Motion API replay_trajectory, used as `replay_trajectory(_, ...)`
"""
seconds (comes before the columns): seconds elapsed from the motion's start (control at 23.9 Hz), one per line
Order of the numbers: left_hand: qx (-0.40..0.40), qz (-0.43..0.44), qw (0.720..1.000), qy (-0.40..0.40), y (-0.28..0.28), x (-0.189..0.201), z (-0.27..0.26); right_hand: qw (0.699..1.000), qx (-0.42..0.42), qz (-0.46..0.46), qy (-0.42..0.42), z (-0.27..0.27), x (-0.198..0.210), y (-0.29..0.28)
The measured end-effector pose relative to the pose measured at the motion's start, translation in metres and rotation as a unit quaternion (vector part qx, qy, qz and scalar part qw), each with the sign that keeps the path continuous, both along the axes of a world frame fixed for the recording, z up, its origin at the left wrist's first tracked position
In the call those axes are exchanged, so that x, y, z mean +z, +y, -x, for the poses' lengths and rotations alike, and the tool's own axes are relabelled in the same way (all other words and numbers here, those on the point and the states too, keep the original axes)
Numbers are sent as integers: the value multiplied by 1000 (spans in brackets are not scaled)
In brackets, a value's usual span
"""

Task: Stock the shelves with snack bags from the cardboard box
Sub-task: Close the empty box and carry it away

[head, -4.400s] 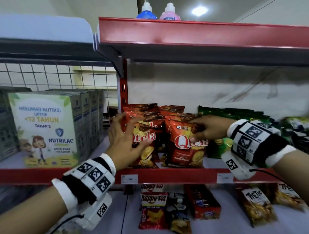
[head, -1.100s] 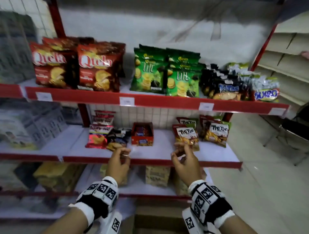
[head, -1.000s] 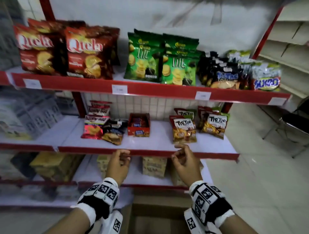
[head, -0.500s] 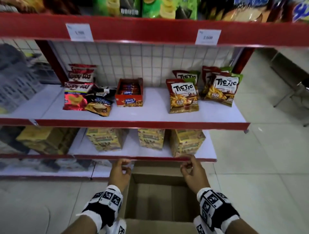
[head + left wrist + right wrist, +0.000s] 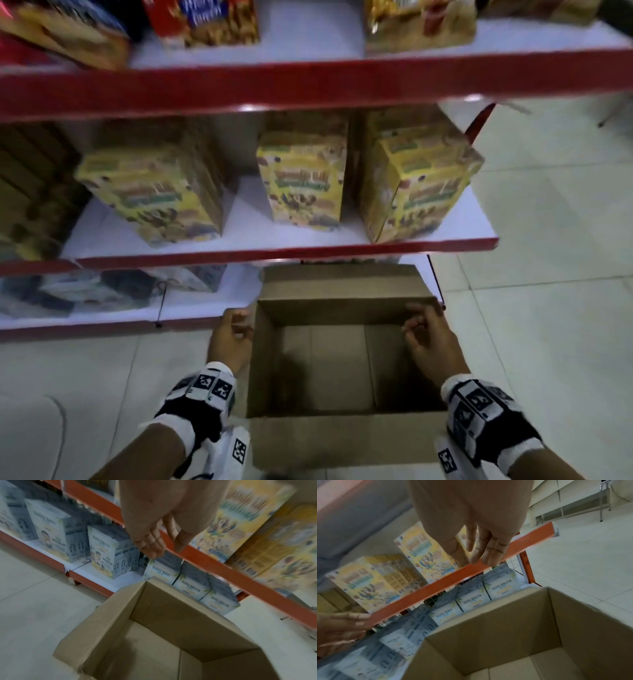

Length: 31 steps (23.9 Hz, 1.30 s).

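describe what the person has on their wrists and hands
Both hands are bare. The left wrist and right wrist each wear a black band with white cuffs, covered in square black-and-white coded markers, with a white camera housing below. The forearms are unsleeved.

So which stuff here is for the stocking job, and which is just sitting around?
For the job:
- cardboard box, open on the floor, no bags visible inside
- left hand and right hand, both holding nothing

Just there:
- yellow cereal boxes
- pale milk cartons on the lowest shelf
- red shelf edge
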<state>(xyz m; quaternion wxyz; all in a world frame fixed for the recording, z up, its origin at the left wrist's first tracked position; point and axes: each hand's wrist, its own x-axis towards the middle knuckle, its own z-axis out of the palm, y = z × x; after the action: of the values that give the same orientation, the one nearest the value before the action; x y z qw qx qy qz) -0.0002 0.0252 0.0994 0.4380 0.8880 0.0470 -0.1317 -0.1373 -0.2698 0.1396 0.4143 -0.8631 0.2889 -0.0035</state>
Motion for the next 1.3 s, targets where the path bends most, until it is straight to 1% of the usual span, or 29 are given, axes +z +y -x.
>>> replay_trajectory(0.08, -1, -38, 999, 18, 16, -56, -12, 1000, -2, 18, 8, 4, -49, -12)
replay_trajectory(0.17, -15, -63, 998, 7, 28, -100, -21, 999, -2, 33, 22, 9, -85, -24)
replay_trajectory(0.25, -66, -95, 993, -14, 34, -138, -27, 998, 5, 43, 35, 12, -122, -34)
replay_trajectory(0.33, -116, -118, 985, -38, 35, -167, -36, 998, 7, 50, 35, 14, -150, -42)
replay_trajectory(0.38, -127, -120, 983, -48, 35, -178, -43, 998, 13, 58, 33, 14, -160, -45)
replay_trajectory(0.42, -128, -114, 984, -52, 36, -184, -49, 997, 20, 64, 32, 14, -166, -48)
replay_trajectory(0.5, -125, -73, 988, -53, 39, -198, -56, 996, 39, 72, 17, 16, -176, -51)
replay_trajectory(0.63, -108, -14, 994, -27, 48, -210, -63, 994, 43, 99, -10, 21, -180, -59)
replay_trajectory(0.71, -83, 5, 996, 20, 59, -213, -60, 992, 39, 116, -35, 32, -181, -65)
replay_trajectory(0.8, -76, -26, 989, 121, 76, -213, -47, 991, 20, 125, -43, 52, -181, -73)
replay_trajectory(0.84, -82, -48, 978, 184, 84, -213, -40, 991, 3, 127, -42, 62, -182, -78)
replay_trajectory(0.88, -86, -56, 968, 229, 93, -213, -30, 990, -18, 132, -43, 75, -185, -81)
replay_trajectory(0.92, -87, -46, 964, 249, 103, -213, -22, 989, -44, 135, -44, 88, -190, -85)
replay_trajectory(0.96, -84, -27, 967, 240, 111, -214, -16, 988, -73, 131, -45, 103, -196, -87)
replay_trajectory(1.05, -61, 11, 982, 179, 129, -212, -14, 985, -126, 115, -22, 132, -211, -91)
replay_trajectory(1.13, -20, 63, 990, 126, 143, -207, -24, 986, -152, 63, 24, 159, -227, -93)
replay_trajectory(1.21, 5, 125, 987, 97, 154, -199, -40, 988, -143, -22, 46, 184, -236, -94)
replay_trajectory(1.3, 11, 198, 978, 69, 166, -195, -58, 991, -103, -64, 60, 201, -235, -93)
